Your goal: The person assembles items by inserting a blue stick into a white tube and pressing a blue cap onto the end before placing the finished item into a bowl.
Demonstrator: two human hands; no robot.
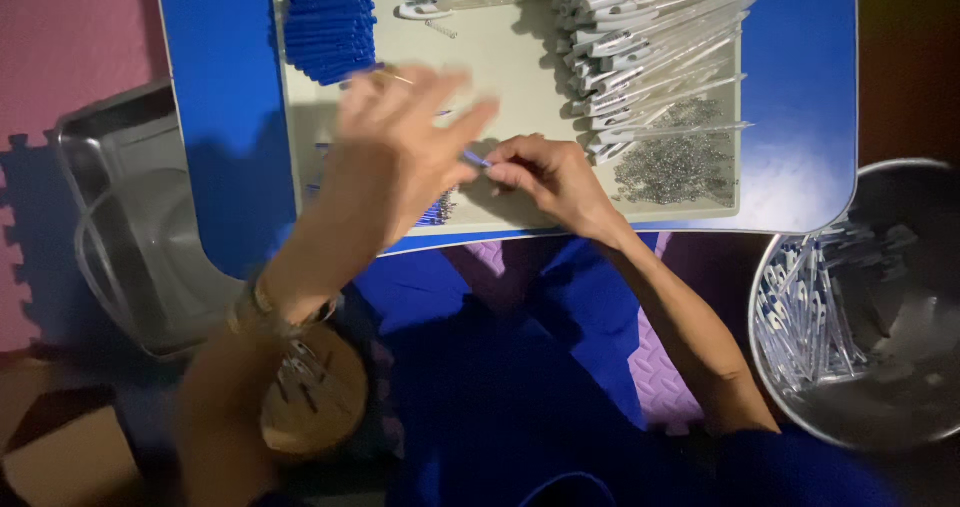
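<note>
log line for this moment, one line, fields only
left hand: blurred, over tray | right hand: pinching thin blue piece | between hands: blue piece | right of tray: metal bowl of clear parts
</note>
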